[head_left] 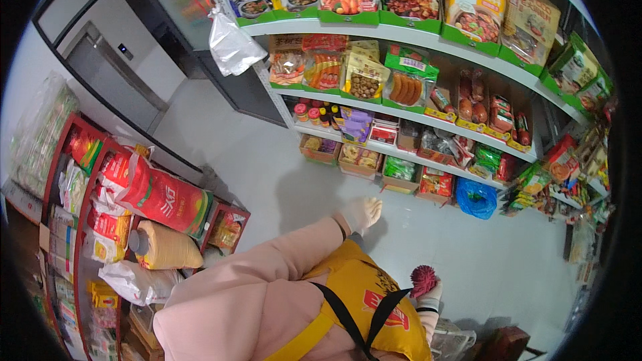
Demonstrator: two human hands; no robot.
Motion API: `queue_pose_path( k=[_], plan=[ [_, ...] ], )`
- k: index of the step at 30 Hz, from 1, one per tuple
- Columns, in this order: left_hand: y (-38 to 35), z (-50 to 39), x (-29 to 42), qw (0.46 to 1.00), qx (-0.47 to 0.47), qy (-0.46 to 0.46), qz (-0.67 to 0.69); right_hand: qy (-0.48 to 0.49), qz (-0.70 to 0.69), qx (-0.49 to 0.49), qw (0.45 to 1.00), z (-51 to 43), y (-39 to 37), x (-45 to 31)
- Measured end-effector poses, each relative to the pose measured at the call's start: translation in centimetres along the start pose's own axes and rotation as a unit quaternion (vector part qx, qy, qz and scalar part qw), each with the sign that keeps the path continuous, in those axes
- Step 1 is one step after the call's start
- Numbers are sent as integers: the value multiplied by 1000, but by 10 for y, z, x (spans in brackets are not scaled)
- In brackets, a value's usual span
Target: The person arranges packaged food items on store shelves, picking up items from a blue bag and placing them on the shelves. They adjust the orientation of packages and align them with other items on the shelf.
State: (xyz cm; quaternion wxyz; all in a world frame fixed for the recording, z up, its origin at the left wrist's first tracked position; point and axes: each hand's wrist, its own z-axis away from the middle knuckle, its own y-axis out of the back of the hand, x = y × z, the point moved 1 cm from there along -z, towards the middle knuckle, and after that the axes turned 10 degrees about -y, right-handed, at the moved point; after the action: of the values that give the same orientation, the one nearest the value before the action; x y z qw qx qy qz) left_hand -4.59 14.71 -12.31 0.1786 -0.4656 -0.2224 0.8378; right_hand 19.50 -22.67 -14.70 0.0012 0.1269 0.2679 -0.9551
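My left hand [368, 213], in a pale thin glove, hangs over the grey floor in front of the shelving. Its fingers are curled and the palm is hidden, so I cannot tell whether it is closed. At lower right my right hand [434, 293], gloved too, grips a dark red, shaggy duster-like thing [424, 281] beside my yellow apron [346, 281]. Any handle of that thing is hidden. Facing me are white metal shelves [416, 32] holding packaged foods, among them sausage packs [405, 87].
Cardboard boxes of snacks [359, 157] and a blue plastic bag [475, 198] sit under the lowest shelf. At left, a red rack [80, 240] bears rice sacks [163, 193]. A white plastic bag [231, 42] hangs from the shelf post. Beyond the dark-framed opening is a metal door [108, 77].
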Motion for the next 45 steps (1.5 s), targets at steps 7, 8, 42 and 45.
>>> queue_pose_path(
  k=[7, 8, 42, 45],
  plan=[
    [-30, 31, -78, 905, 84, -258, -328, 33, 18, -25, 999, 5, -15, 1],
    [-35, 33, -87, 900, 97, -256, -338, 30, 7, -10, 999, 8, -12, 2],
    [-131, 236, 126, 893, 59, -372, -246, -67, 59, -23, 996, -2, -193, 194],
    [-142, 256, 139, 892, 56, -393, -216, -51, 65, -14, 996, -6, -198, 201]
  ],
)
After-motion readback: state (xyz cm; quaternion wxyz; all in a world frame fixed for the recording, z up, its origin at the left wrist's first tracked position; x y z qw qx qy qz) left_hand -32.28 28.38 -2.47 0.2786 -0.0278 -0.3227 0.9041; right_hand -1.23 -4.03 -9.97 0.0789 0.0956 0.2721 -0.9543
